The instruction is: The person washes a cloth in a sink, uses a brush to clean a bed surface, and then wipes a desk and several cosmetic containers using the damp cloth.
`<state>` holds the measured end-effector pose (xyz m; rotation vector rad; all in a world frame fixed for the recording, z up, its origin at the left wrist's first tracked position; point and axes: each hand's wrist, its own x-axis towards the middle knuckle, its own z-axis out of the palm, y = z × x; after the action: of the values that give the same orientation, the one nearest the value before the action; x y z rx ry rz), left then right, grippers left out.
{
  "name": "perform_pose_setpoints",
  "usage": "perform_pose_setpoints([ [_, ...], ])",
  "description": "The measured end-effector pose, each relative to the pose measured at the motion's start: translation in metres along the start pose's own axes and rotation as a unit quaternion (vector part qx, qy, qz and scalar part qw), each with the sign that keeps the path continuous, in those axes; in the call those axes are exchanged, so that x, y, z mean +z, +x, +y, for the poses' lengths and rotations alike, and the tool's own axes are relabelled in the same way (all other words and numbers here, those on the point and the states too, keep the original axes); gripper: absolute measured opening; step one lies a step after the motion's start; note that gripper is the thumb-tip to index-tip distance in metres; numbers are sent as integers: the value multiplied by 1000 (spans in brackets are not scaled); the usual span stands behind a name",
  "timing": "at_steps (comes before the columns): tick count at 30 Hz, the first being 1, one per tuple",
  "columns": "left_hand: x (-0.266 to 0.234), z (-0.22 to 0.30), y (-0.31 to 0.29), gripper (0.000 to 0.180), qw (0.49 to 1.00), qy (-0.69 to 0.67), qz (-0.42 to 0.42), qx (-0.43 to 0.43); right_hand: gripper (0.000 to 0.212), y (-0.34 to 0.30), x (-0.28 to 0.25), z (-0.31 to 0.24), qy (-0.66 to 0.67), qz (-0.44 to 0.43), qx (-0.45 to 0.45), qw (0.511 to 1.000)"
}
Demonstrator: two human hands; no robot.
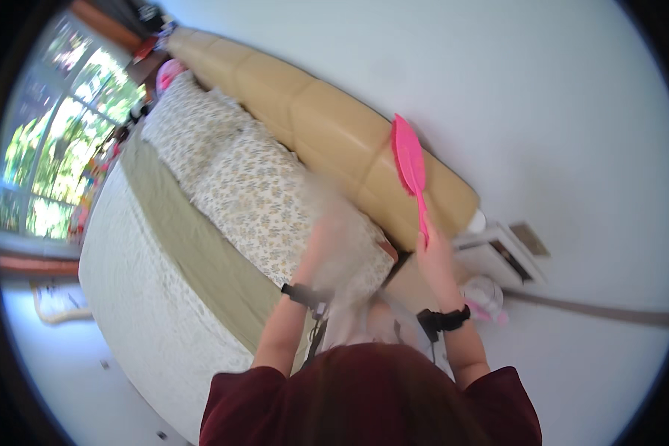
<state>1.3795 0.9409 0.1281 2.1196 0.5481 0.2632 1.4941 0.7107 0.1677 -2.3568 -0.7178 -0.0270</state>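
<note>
Pink is the brush [410, 167], and the right hand [435, 256] grips its thin handle, fingers wrapped tight around it. The brush is lifted up high, in front of the tan headboard [327, 126], not touching the bed. The left hand [327, 241] is a blur, so I cannot tell if its fingers are spread or closed. It is over the near flowery pillow [275, 201], and something pale and blurry is around it. A second flowery pillow [193, 119] lies farther up the bed. The green sheet [193, 238] looks flat and smooth beside them, over the white mattress [134, 297]. I think the sweeping of the bed is only partly done, because the brush is up in the air and the pillow end is not settled yet.
</note>
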Motion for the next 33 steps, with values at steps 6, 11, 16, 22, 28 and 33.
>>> perform_pose_setpoints([
  [6, -73, 17, -8, 25, 995, 12, 91, -35, 49, 143, 96, -78, -3, -111, -80, 991],
  [11, -88, -56, -30, 25, 961, 55, 241, -124, 41, 249, 185, -133, 36, -128, -150, 980],
  [16, -105, -82, -24, 26, 940, 31, 287, -183, 39, 331, 227, -198, 35, -188, -101, 976],
  [22, -135, -92, 48, 27, 952, 39, 253, -170, 37, 404, 286, -240, 114, -299, -216, 923],
  [28, -163, -98, 99, 27, 952, 17, 266, -150, 40, 452, 311, -261, 199, -194, -264, 924],
  [33, -155, -123, 78, 26, 949, 41, 291, -112, 41, 452, 325, -268, 80, -266, -229, 933],
])
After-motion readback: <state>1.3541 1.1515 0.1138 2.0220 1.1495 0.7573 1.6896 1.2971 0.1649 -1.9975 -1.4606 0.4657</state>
